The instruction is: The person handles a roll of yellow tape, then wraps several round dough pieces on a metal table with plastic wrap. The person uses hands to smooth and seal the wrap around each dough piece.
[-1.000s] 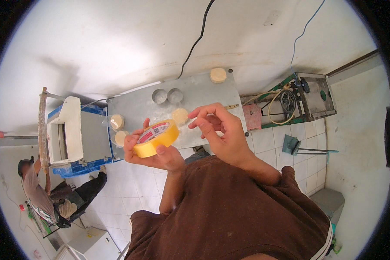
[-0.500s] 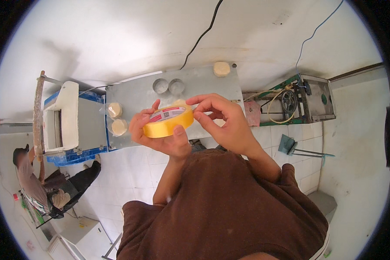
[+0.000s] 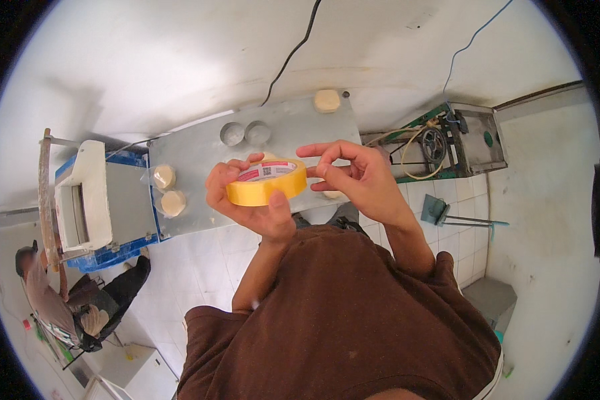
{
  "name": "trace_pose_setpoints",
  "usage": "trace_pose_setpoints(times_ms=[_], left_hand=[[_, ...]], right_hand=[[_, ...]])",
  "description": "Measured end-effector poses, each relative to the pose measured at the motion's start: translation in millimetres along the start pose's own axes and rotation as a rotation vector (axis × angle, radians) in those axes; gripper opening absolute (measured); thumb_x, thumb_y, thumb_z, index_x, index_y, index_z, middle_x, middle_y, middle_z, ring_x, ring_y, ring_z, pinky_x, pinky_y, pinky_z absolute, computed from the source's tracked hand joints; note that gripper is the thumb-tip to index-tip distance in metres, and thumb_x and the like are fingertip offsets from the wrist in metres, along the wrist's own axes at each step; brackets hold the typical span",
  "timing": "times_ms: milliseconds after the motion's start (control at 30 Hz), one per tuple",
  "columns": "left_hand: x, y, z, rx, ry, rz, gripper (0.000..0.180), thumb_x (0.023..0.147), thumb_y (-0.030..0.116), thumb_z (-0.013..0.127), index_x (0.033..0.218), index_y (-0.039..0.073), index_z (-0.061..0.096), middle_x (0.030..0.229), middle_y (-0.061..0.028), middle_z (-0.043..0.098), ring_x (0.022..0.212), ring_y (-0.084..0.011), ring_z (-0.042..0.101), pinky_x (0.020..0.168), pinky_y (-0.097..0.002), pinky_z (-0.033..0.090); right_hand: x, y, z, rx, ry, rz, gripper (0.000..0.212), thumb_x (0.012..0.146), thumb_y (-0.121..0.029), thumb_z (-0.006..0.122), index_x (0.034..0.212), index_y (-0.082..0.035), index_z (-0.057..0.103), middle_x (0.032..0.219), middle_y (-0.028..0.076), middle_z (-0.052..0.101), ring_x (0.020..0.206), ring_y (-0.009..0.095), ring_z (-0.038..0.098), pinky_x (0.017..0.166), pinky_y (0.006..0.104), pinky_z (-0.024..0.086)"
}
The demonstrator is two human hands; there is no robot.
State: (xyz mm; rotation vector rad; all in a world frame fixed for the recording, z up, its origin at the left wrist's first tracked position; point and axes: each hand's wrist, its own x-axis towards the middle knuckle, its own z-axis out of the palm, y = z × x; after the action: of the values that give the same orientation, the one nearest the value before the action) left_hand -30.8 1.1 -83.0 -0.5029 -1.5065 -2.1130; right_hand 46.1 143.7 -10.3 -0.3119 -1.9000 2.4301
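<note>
My left hand (image 3: 250,207) is closed round a roll of yellow adhesive tape (image 3: 267,190), thumb along its outer side and fingers behind it. The roll is tilted, so the printed label inside its core shows. Just right of the roll is my right hand (image 3: 357,177), its thumb bent against a curled finger while another finger stretches toward the roll. Whether a tape end is between those fingertips I cannot make out. Both hands are raised over the front of a grey metal table (image 3: 200,160). Behind the roll, a pale round piece is mostly hidden.
Two metal rings (image 3: 245,135) stand on the table. Pale round blocks lie at its left (image 3: 165,177) and far right (image 3: 327,101). A white-and-blue machine (image 3: 107,200) stands left, a green-framed machine with a wheel (image 3: 435,147) right. A person (image 3: 80,297) is at the far left.
My right hand has drawn slightly away from the roll to the right, its thumb now bent against a finger. My left hand still holds the tape. The whole view has shifted a little.
</note>
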Motion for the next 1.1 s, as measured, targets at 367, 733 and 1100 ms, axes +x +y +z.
trace_pose_setpoints(times_ms=[367, 733, 1100], left_hand=[[4.0, 12.3, 7.2, -0.339, 0.113, -0.463, 0.050, 0.104, 0.049, 0.059, 0.133, 0.013, 0.039, 0.122, -0.0074, 0.045, 0.112, -0.0216, 0.053, 0.105, -0.0577, 0.051], [8.7, -14.4, -7.7, -0.957, -0.002, -1.569, 0.052, 0.103, 0.058, 0.055, 0.128, 0.013, 0.049, 0.118, -0.0158, 0.063, 0.117, -0.0324, 0.061, 0.108, -0.0581, 0.047], [-59.9, -96.7, 0.1, -0.382, 0.028, -1.774, 0.078, 0.099, 0.068, 0.056, 0.142, 0.005, 0.046, 0.142, -0.0217, 0.049, 0.131, -0.0387, 0.052, 0.113, -0.0567, 0.040]], right_hand=[[-10.0, 2.7, -12.4, 0.234, -0.011, 0.028, 0.017, 0.108, -0.015, 0.061, 0.118, -0.002, 0.064, 0.143, 0.021, 0.060, 0.117, 0.030, 0.071, 0.093, 0.0384, 0.063], [-3.5, 33.3, -23.8, -0.324, 0.039, -0.227, 0.044, 0.102, -0.007, 0.066, 0.142, -0.005, 0.049, 0.132, 0.011, 0.069, 0.124, 0.020, 0.064, 0.101, 0.0365, 0.052], [26.7, 108.8, -67.5, -0.242, 0.052, -0.024, 0.049, 0.102, -0.008, 0.067, 0.146, -0.007, 0.046, 0.108, 0.011, 0.075, 0.099, 0.018, 0.072, 0.086, 0.0346, 0.057]])
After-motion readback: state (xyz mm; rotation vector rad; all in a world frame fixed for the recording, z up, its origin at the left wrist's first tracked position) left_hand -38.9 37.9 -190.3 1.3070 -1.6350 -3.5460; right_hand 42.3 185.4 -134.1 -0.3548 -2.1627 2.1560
